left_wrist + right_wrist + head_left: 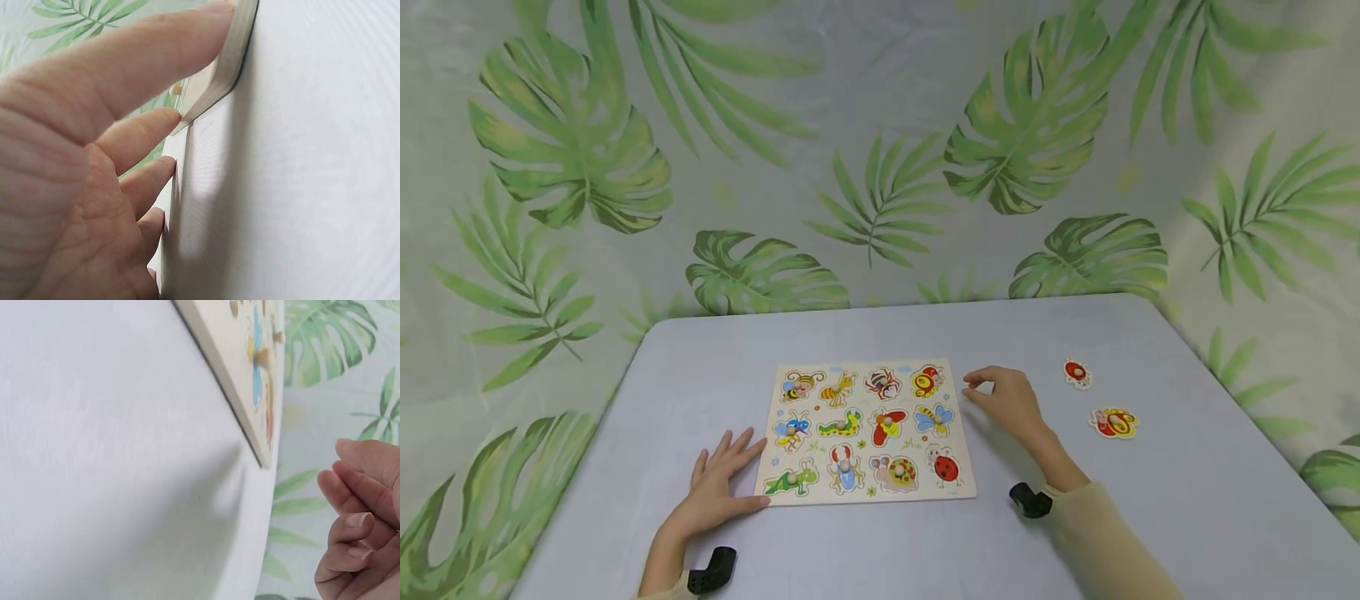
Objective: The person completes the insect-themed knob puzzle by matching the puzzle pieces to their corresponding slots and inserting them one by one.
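Observation:
A wooden peg puzzle board (pixel 865 446) with colourful insect pictures lies flat on the table, and wooden knobs stand on several of them. At its left side, my left hand (pixel 711 487) spreads its fingers. The thumb rests on the near left corner, and the other fingertips (pixel 164 164) reach the board's edge in the left wrist view. My right hand (pixel 1006 402) hovers just off the far right side, thumb and fingers loosely bent with nothing between them. In the right wrist view, the right hand (pixel 365 519) shows beyond the board's corner.
Two loose knobbed pieces lie to the right on the white tabletop (pixel 865 550): a ladybug piece (pixel 1077 373) and, nearer, a yellow and red butterfly piece (pixel 1123 423). Behind the table hangs a leaf-patterned cloth (pixel 910 100). Each wrist bears a black camera (pixel 1030 501).

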